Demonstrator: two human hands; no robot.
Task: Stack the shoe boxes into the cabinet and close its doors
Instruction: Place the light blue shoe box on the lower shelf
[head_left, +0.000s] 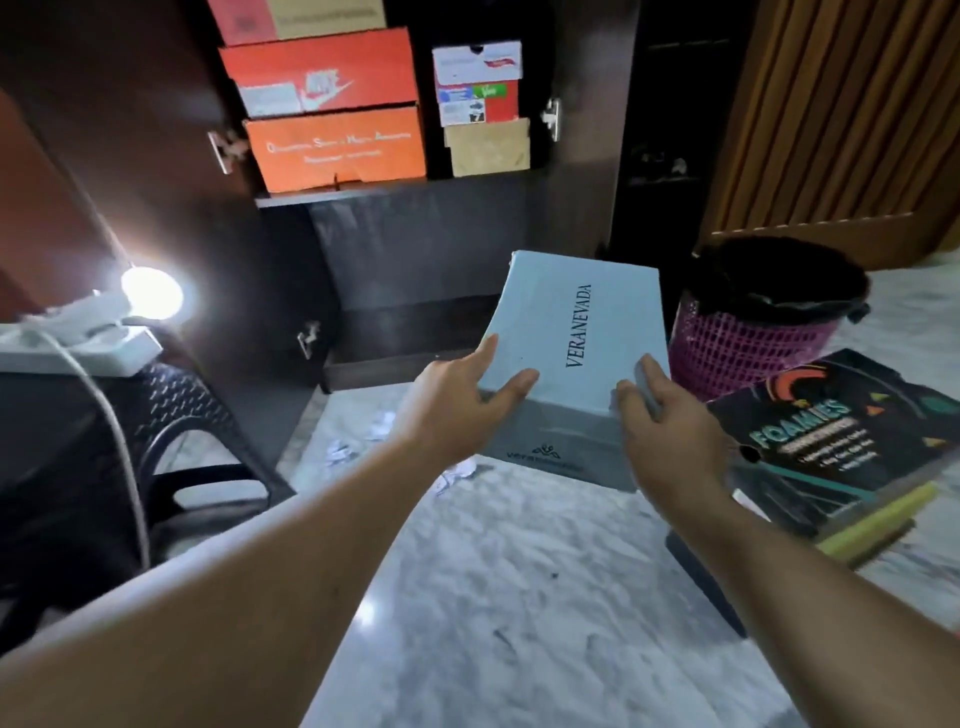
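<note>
- I held the pale blue shoe box (576, 332) in the air in front of the open cabinet (415, 249), above the marble floor (519, 597).
- My left hand (457, 400) clasped its left near corner, thumb on the lid, fingers curled along the side.
- My right hand (660, 431) gripped the right near corner, thumb on top.
- On the cabinet's upper shelf stood two orange boxes (332, 109), stacked, and smaller boxes (480, 109) beside them.
- A black box (841, 431) lay on the floor at my right, near a pink bin (753, 343).
</note>
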